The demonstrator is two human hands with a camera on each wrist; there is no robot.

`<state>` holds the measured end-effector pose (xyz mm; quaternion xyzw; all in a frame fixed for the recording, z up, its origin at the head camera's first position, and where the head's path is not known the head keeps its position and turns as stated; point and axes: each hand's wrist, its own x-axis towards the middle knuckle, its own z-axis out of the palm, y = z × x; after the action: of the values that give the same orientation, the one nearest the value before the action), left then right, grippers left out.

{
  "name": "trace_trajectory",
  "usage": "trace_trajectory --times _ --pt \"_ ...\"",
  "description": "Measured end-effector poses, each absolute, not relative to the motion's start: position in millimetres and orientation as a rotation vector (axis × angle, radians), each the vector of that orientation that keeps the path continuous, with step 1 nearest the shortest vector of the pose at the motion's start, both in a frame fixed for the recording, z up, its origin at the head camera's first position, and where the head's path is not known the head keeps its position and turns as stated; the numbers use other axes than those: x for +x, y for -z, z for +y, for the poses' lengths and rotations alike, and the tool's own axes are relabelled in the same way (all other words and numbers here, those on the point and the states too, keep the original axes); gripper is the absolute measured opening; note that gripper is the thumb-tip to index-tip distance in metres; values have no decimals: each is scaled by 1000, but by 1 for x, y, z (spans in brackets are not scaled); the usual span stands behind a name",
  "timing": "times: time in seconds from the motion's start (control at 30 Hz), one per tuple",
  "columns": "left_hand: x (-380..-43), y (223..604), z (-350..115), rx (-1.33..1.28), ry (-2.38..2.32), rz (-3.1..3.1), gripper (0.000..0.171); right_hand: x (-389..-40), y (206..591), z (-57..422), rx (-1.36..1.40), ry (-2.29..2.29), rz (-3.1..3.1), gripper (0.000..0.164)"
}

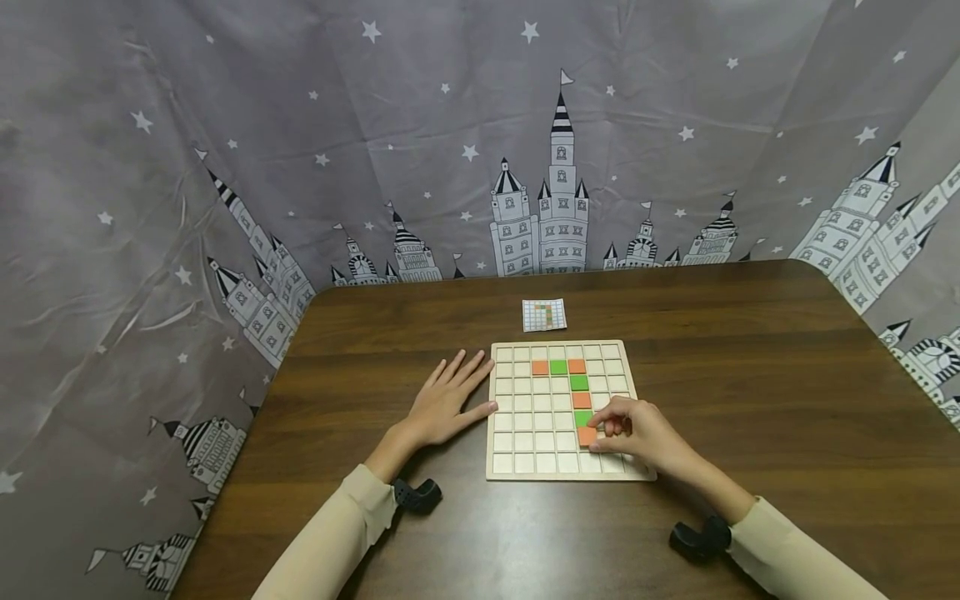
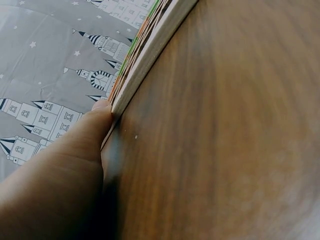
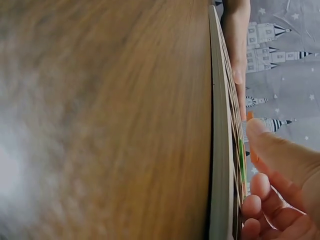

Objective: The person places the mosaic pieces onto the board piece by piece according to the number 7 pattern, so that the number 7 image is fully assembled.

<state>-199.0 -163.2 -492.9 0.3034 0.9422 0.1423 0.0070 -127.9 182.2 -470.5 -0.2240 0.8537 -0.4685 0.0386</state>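
A pale wooden grid board [image 1: 525,423] lies on the table. Set in its squares are an orange tile [image 1: 540,367], a green tile [image 1: 558,367] and a second orange tile [image 1: 576,367] in a row, with several more alternating green and orange down from the row's right end. Over the column's lower end my right hand [image 1: 637,433] pinches an orange square tile [image 1: 587,437] between thumb and finger. In the right wrist view this tile [image 3: 251,116] stands tilted at the thumb tip. My left hand [image 1: 444,404] rests with spread fingers, its fingertips and thumb at the board's left edge.
Behind the board, a small printed card [image 1: 544,315] with a coloured grid pattern lies on the brown wooden table [image 1: 405,325]. A grey curtain [image 1: 420,125] with castles and stars hangs around the table's back and sides. Both wrists carry black cameras [image 1: 701,540].
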Motion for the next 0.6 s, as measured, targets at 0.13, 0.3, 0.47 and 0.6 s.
trace_trajectory --times 0.13,0.3,0.47,0.6 --pt "-199 493 -163 949 -438 2946 73 -127 472 183 -700 1419 2628 20" --pt "-199 493 -163 943 -440 2942 74 -127 473 183 -691 1388 2637 21" --pt "-199 493 -163 940 -439 2942 74 -127 474 181 -670 1385 2645 22" --pt "-199 493 -163 938 -443 2944 73 -127 475 181 -663 1397 2648 22"
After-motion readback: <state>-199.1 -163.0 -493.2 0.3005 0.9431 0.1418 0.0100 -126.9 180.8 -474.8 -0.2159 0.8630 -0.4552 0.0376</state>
